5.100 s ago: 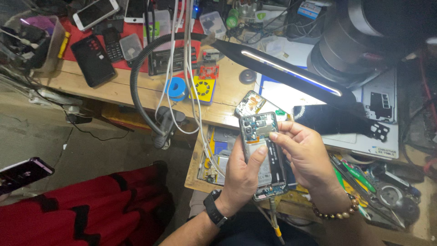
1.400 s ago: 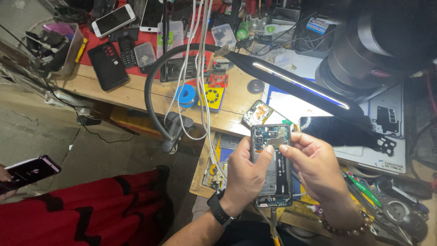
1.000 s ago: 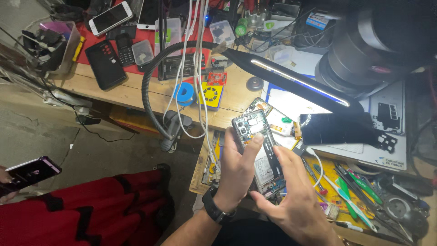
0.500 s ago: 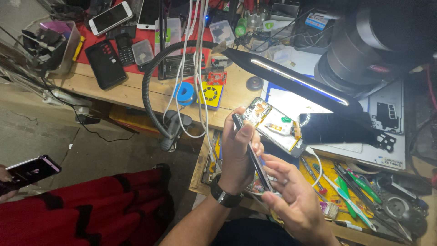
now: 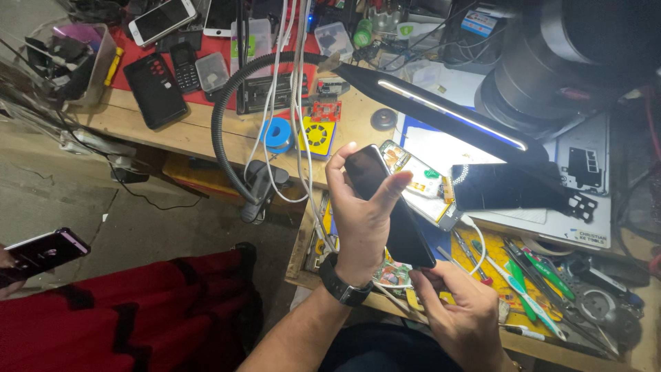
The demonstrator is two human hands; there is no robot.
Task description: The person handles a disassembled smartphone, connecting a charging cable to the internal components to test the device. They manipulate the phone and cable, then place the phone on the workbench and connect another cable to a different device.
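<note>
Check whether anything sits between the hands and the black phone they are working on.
Nothing visible does. The left hand already grips the black phone directly, thumb and fingers on its edges, and the right hand meets its lower end from below.

phone [image 5: 385, 207]: glossy black glass | workbench [image 5: 206, 134]: matt bare wood | lamp neck [image 5: 224, 138]: ribbed black plastic | cloth [image 5: 124, 317]: red woven

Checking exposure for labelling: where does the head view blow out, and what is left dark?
Head view: lamp strip and the mat under it glare white; phone in the left hand reads flat black; floor dim, top-right object dark, blurred.
</note>
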